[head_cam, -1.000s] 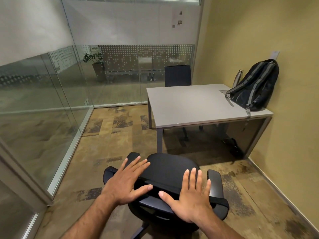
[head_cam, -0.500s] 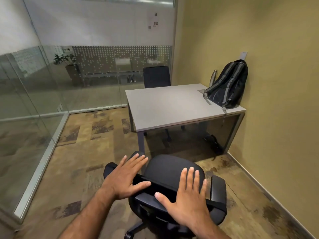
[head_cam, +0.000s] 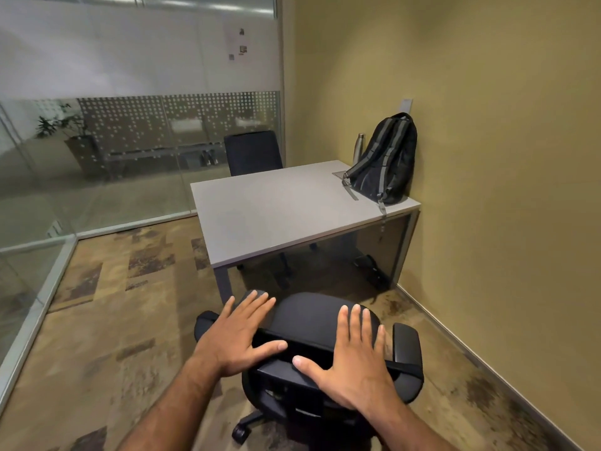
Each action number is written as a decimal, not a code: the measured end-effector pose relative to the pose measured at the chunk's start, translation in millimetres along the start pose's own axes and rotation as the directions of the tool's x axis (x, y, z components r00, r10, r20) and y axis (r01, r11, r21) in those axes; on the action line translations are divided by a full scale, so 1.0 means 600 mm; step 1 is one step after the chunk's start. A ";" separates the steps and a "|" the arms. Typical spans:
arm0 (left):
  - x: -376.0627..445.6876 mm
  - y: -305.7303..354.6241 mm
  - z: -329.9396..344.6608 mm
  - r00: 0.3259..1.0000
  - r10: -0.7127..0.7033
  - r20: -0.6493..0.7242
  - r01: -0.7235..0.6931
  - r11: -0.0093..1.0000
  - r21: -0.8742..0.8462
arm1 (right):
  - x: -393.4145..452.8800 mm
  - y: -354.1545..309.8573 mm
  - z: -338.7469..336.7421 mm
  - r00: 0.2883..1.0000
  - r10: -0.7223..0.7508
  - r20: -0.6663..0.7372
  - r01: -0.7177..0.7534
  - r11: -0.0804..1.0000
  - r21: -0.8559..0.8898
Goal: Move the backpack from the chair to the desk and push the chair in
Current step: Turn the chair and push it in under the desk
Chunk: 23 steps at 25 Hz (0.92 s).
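The backpack [head_cam: 383,164] is already sitting on the desk [head_cam: 276,209], leaning against the wall at its far right corner. Both hands are pressing flat on the chair [head_cam: 312,323] backrest, left hand [head_cam: 237,336] and right hand [head_cam: 354,356] with fingers spread wide, gripping nothing. The desk opening is lying straight ahead, slightly right, so the push is needing to go forward.

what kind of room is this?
Most likely a small office meeting room or work booth. A plain grey desk stands against the wall, with a rolling office chair on this side and a second chair behind it. Frosted glass partitions separate it from the space outside.
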State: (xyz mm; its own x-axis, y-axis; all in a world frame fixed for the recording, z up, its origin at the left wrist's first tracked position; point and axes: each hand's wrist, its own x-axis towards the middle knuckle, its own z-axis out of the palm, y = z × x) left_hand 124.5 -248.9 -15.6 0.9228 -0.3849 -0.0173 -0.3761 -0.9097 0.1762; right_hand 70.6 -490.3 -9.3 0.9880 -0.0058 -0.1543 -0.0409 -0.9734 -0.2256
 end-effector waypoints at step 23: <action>0.417 0.366 0.062 0.874 -0.478 -0.085 0.477 0.878 -0.034 | 0.437 0.465 -0.177 0.885 -0.466 0.003 0.466 0.884 -0.034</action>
State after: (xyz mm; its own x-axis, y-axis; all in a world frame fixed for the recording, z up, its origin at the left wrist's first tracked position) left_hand 269.5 -550.8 -17.9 0.9936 0.1122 -0.0154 0.1132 -0.9771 0.1803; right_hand 334.3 -787.8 -10.6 0.8926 0.4496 -0.0346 0.4295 -0.8710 -0.2386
